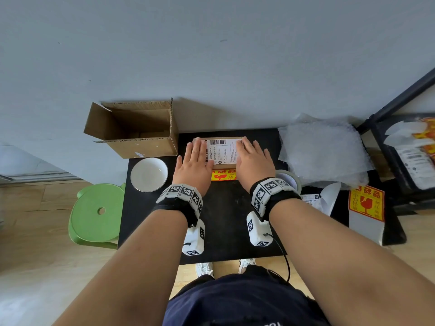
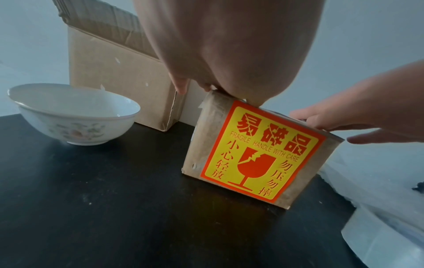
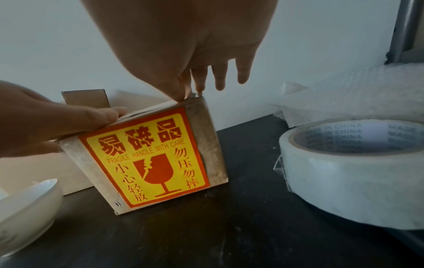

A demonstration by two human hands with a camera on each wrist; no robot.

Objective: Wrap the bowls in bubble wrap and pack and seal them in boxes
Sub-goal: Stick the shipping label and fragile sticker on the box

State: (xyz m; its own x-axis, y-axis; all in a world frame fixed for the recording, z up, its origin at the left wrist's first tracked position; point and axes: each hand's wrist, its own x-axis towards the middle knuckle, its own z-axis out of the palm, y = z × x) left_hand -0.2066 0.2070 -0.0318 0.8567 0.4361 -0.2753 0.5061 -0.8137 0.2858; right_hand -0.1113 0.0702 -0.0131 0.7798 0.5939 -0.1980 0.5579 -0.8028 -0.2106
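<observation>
The small taped brown cardboard box (image 1: pixel 221 152) with a white shipping label is pressed flat under the left hand (image 1: pixel 195 161) and right hand (image 1: pixel 253 161), fingers straight, presumably to smooth the label; a white ceramic bowl (image 1: pixel 149 174), unwrapped, sits left of them.

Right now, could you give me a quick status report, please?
Both hands flat on sealed box. Bowl unwrapped, left. Tape right. Nothing blocking.

Sealed box (image 2: pixel 257 154) front sticker: "易碎品", "FRAGILE HANDLE WITH CARE", "小心轻放". Tape roll (image 3: pixel 353 174) core: "MADE IN CHINA", repeated.
</observation>
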